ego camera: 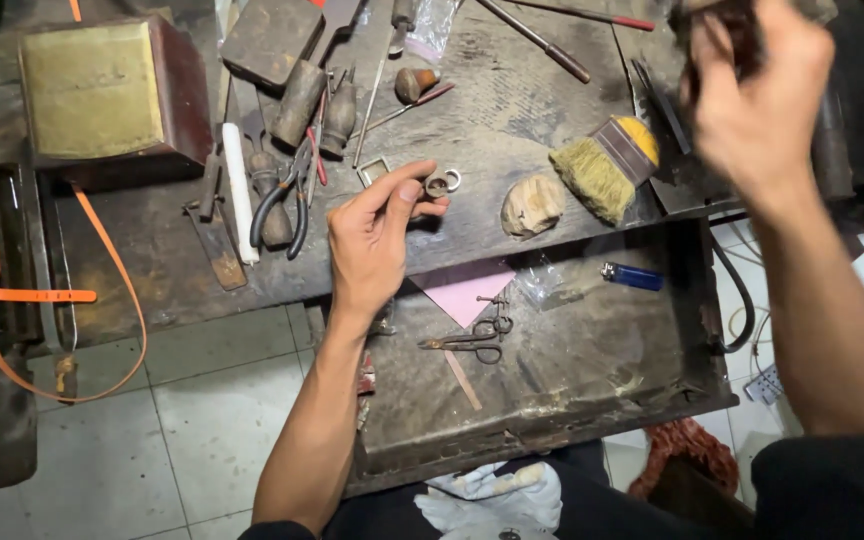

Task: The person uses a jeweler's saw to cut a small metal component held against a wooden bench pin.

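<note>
Worn, scarred wooden workbench point(512, 110) w/ an open drawer point(592, 380) pulled out toward the person; pale tiled floor point(192, 420) below.

Left hand point(377, 240): over the bench's near edge, thumb and forefinger pinched on a small dark ring-like piece point(436, 184); other fingers curled. A thin silver ring point(452, 180) sits just beside it, touching or nearly so; cannot tell if it is gripped too.

Right hand point(757, 95): raised at far right, blurred, fingers curled round a dark object point(732, 35). Object's kind not readable.

Near left hand: small metal square frame point(373, 170) on bench, just left of the fingertips. Dark-handled pliers point(287, 205) further left, beside a white stick point(240, 190) and several wooden-handled tools point(302, 100).

Right of the rings: pale lumpy block point(532, 205), then a bristle brush point(607, 165) w/ yellow back.

Drawer contents: pink paper point(467, 290), small scissors point(472, 340), clear plastic bag point(542, 280), blue lighter point(632, 277).

Far left: boxy block w/ yellowed top point(102, 90); orange strap point(102, 250) looping off the bench edge. Thin rods point(552, 45) at far side. White cloth point(492, 500) on the person's lap, near edge.
</note>
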